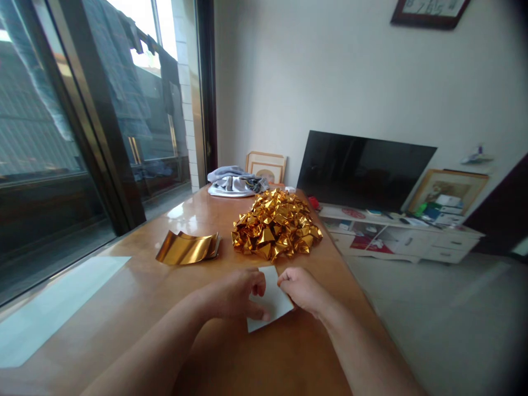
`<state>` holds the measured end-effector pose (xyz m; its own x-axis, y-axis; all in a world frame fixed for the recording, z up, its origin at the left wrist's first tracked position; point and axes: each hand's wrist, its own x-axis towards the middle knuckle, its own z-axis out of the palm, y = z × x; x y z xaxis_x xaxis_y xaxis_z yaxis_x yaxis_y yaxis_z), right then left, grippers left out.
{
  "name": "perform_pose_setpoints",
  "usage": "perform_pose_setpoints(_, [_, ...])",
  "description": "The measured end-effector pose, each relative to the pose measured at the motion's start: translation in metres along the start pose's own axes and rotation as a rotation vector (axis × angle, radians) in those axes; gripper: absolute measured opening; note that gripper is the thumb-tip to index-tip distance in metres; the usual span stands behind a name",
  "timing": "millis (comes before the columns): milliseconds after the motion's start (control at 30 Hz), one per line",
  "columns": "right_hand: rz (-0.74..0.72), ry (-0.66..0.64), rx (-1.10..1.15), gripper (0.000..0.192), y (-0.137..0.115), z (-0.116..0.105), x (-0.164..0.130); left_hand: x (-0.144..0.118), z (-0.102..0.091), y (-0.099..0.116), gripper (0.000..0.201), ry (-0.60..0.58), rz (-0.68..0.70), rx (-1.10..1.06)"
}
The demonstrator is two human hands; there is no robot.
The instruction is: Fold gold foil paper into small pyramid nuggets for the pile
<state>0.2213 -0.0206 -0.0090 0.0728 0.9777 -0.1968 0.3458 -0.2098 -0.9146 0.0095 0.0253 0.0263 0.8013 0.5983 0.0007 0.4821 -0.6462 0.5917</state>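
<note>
A sheet of foil paper [272, 294] lies pale side up on the wooden table, with a thin gold edge showing on its right. My left hand [241, 294] is over the sheet's left part, thumb and curled forefinger apart, nothing between them. At the right edge, my right hand [303, 289] pinches the paper between thumb and fingers. Just beyond both hands rises a heap of folded gold foil pieces [276, 228]. To the left, a small stack of curved gold foil sheets [187, 248] rests on the tabletop.
The glossy wooden table [148, 319] runs away from me. Folded clothes [235, 181] lie at its far end. A pale translucent sheet [53, 311] covers part of its left side. Right of the table are a television [363, 170] and a low white cabinet [416, 239]; glass doors stand left.
</note>
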Motion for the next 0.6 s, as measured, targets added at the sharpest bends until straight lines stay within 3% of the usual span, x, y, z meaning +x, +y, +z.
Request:
perform_pose_setpoints(133, [-0.001, -0.003, 0.035, 0.009, 0.000, 0.000, 0.002, -0.007, -0.004, 0.016, 0.049, -0.103, -0.020, 0.071])
perform_pose_setpoints(433, [0.011, -0.002, -0.080, 0.010, 0.000, -0.007, -0.001, -0.003, 0.002, 0.002, 0.012, -0.125, 0.107, 0.075])
perform_pose_setpoints(600, [-0.225, 0.074, -0.275, 0.011, -0.005, -0.015, -0.004, -0.002, 0.003, 0.000, 0.009, -0.139, 0.133, 0.023])
